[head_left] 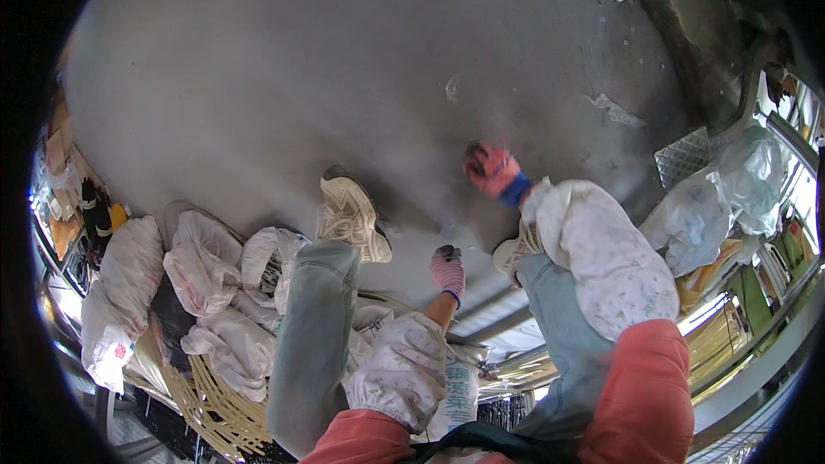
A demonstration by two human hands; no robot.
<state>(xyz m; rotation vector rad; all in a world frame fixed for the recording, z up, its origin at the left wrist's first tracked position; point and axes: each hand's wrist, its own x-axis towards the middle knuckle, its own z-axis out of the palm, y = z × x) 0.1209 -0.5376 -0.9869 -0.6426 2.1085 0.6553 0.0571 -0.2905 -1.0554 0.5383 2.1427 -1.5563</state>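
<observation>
My right hand [494, 171], in a pink knit glove with a blue cuff and dark fingertips, is above the grey floor [344, 60], just beyond my right shoe [518, 255]. Its fingers curl inward; whatever they may hold is too small or hidden. Between my knees is my left hand [448, 273], in a pink-and-white striped glove with a dark tip. Its fingers point away, foreshortened, and their grip does not show. Pale floral sleeve covers [619, 262] reach over both forearms. My left shoe [352, 216] rests on the floor.
White plastic bags [129, 283] crowd the left side beside a woven cane piece [219, 408]. Clear plastic bags [687, 219] and a metal mesh piece [683, 157] stand at the right. Thin plastic scraps [614, 109] lie on the floor. A white printed sack [460, 382] is below my left hand.
</observation>
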